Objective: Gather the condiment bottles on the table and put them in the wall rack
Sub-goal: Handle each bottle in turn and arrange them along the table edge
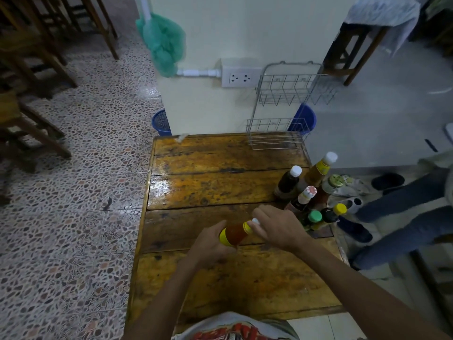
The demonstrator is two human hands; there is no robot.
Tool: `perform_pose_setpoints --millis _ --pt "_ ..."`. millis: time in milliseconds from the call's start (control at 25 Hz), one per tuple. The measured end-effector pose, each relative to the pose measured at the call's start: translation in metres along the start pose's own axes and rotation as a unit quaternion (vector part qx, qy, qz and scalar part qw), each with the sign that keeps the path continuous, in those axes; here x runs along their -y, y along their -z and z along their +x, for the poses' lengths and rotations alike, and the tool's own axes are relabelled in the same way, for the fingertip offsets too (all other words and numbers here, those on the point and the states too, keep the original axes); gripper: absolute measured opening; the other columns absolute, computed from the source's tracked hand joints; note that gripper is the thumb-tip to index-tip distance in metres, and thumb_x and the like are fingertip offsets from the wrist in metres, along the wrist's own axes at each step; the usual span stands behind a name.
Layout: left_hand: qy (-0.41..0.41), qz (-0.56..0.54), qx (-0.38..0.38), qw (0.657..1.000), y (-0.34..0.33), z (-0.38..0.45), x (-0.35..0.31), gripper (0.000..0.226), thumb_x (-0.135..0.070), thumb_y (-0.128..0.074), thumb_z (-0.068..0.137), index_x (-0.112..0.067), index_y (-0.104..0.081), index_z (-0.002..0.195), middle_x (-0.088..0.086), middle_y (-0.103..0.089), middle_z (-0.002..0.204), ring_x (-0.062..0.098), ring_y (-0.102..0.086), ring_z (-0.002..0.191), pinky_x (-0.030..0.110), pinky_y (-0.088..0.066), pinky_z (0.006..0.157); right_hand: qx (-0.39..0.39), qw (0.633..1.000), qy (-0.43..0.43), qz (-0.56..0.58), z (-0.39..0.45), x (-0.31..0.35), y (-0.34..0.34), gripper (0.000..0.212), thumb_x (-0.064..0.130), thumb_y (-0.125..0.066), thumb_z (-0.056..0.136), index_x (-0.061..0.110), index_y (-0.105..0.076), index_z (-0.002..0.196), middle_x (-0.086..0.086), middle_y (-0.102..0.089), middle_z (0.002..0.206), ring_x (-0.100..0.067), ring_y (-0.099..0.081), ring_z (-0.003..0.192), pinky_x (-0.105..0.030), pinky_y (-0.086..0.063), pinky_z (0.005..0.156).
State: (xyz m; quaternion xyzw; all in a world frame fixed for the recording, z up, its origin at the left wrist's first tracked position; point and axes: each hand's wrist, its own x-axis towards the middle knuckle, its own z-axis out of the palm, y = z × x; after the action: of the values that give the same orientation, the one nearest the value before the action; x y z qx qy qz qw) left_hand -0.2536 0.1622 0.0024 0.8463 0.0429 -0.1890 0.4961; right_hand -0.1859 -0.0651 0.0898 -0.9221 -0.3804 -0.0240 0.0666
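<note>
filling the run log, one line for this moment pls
left hand: grips orange sauce bottle | right hand: on its cap | other bottles: on table | wall rack: empty

A small eatery: wooden tables [220, 187] and stools [36, 57], terrazzo floor [81, 217], clustered condiment bottles [311, 192].

A cream wall [220, 33] carries a white double socket [239, 78]. Speckled terrazzo floor [73, 168] spreads left under dark wooden chairs [36, 57] (several, crowded together); two blue baskets [161, 122] flank the wall beyond the glossy wooden surface [208, 187].
</note>
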Motion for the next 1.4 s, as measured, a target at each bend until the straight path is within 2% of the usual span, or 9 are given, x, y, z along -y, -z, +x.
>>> perform_pose_setpoints --millis 80,320,480,640,760,840,960,1120,1400 --pt "0.011 -0.008 0.014 1.0 0.0 -0.001 -0.003 0.091 -0.049 -0.087 0.064 -0.025 -0.052 0.144 -0.021 -0.062 0.106 0.004 -0.068 0.08 0.02 -0.055 0.058 -0.005 1.0 0.0 -0.026 0.002 0.002 0.003 0.051 0.052 -0.021 0.105 0.02 -0.056 0.085 0.003 -0.055 0.074 -0.016 -0.051 0.061 -0.037 -0.043 0.039" --pt "0.019 0.04 0.027 0.999 -0.01 -0.01 -0.009 0.052 -0.055 -0.082 0.063 -0.037 -0.059 0.105 -0.012 -0.068 0.094 0.009 -0.068 0.079 0.033 -0.059 0.066 0.055 0.992 -0.098 -0.051 -0.004 0.003 -0.004 0.048 0.049 -0.021 0.104 0.026 -0.054 0.076 0.005 -0.056 0.062 -0.015 -0.05 0.05 -0.034 -0.043 0.042" --pt "0.003 0.172 -0.003 0.985 -0.016 -0.012 -0.012 0.046 -0.056 -0.08 0.067 -0.037 -0.054 0.098 -0.012 -0.068 0.089 0.008 -0.065 0.075 0.028 -0.049 0.058 0.216 0.97 -0.09 -0.071 -0.016 0.0 -0.025 0.029 0.024 -0.047 0.101 0.008 -0.051 0.125 -0.015 -0.064 0.097 -0.033 -0.064 0.078 -0.036 -0.045 0.055" --pt "-0.019 0.279 -0.038 0.959 -0.026 -0.014 -0.007 0.057 -0.056 -0.084 0.066 -0.036 -0.053 0.11 -0.01 -0.07 0.1 0.014 -0.065 0.082 0.029 -0.04 0.061 0.344 0.922 -0.17 0.053 -0.015 -0.003 -0.03 0.016 0.021 -0.051 0.099 0.008 -0.048 0.109 -0.005 -0.053 0.083 -0.023 -0.06 0.07 -0.034 -0.046 0.058" --pt "-0.025 0.277 -0.061 0.959 -0.029 -0.015 -0.008 0.059 -0.054 -0.087 0.065 -0.034 -0.053 0.109 -0.01 -0.068 0.101 0.015 -0.065 0.085 0.029 -0.039 0.062 0.296 0.913 -0.25 0.131 -0.019 -0.001 -0.03 0.026 0.038 -0.043 0.103 0.013 -0.05 0.102 0.001 -0.047 0.072 -0.024 -0.059 0.07 -0.036 -0.048 0.063" --pt "-0.012 0.234 -0.049 0.971 -0.024 -0.013 -0.008 0.055 -0.05 -0.088 0.066 -0.033 -0.053 0.104 -0.011 -0.066 0.099 0.015 -0.065 0.086 0.031 -0.044 0.063 0.185 0.927 -0.288 0.154 -0.024 0.006 -0.022 0.045 0.057 -0.028 0.102 0.021 -0.053 0.094 0.004 -0.054 0.073 -0.018 -0.057 0.069 -0.037 -0.05 0.065" --pt "0.011 0.1 0.009 0.995 -0.017 -0.008 -0.009 0.052 -0.049 -0.089 0.067 -0.031 -0.056 0.104 -0.011 -0.066 0.099 0.016 -0.066 0.087 0.033 -0.054 0.071 0.052 0.986 -0.151 0.044 -0.03 0.015 -0.01 0.045 0.062 -0.023 0.1 0.028 -0.051 0.098 0.011 -0.054 0.082 -0.008 -0.052 0.064 -0.031 -0.05 0.052" --pt "0.025 0.013 0.082 0.996 -0.011 -0.006 -0.014 0.087 -0.047 -0.09 0.068 -0.012 -0.054 0.138 0.008 -0.065 0.125 0.026 -0.067 0.107 0.034 -0.055 0.081 0.011 0.996 -0.082 -0.038 -0.034 0.011 0.002 0.045 0.058 -0.027 0.103 0.024 -0.055 0.092 0.007 -0.054 0.075 -0.011 -0.049 0.06 -0.033 -0.044 0.043" --pt "0.0 0.044 0.055 0.998 -0.015 -0.009 -0.033 0.054 -0.044 -0.086 0.069 -0.027 -0.061 0.113 -0.007 -0.068 0.099 0.014 -0.069 0.084 0.035 -0.059 0.067 0.03 0.983 -0.174 -0.049 -0.026 0.012 0.011 0.042 0.045 -0.021 0.106 0.023 -0.052 0.088 0.005 -0.053 0.061 -0.016 -0.051 0.048 -0.036 -0.045 0.042"
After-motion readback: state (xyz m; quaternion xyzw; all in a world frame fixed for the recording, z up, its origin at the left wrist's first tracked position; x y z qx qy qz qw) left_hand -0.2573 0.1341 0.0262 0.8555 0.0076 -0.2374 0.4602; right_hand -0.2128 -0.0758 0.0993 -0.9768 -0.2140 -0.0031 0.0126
